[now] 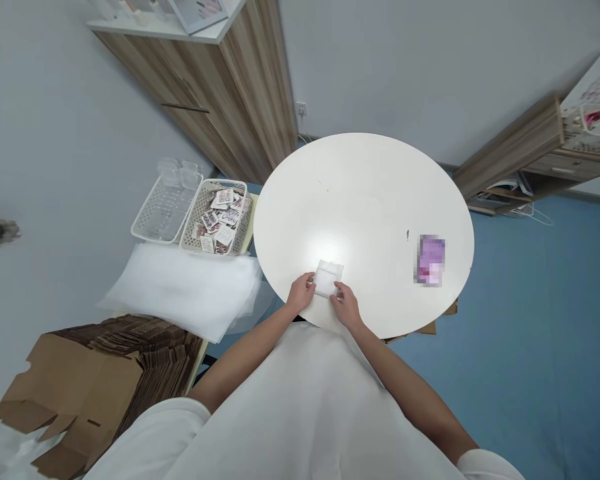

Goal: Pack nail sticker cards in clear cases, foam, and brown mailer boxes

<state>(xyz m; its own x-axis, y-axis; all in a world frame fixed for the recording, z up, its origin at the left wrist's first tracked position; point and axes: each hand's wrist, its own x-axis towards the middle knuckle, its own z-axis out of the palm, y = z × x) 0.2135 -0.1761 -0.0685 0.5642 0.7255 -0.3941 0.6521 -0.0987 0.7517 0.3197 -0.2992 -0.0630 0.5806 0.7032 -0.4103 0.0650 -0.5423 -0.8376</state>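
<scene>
A small white wrapped packet (328, 279) lies at the near edge of the round white table (365, 193). My left hand (301, 292) grips its left side, fingers bent against the edge. On the opposite side, my right hand (345, 304) holds the packet's right edge between thumb and fingers. The packet seems to be covered in thin translucent white sheeting; its contents are hidden.
A blurred purple item (431, 260) lies on the table's right. Left of the table are a basket of printed cards (187, 230), a basket of clear containers (139, 223), white sheets (185, 283) and folded cardboard boxes (90, 380). Wooden cabinets (250, 80) stand behind.
</scene>
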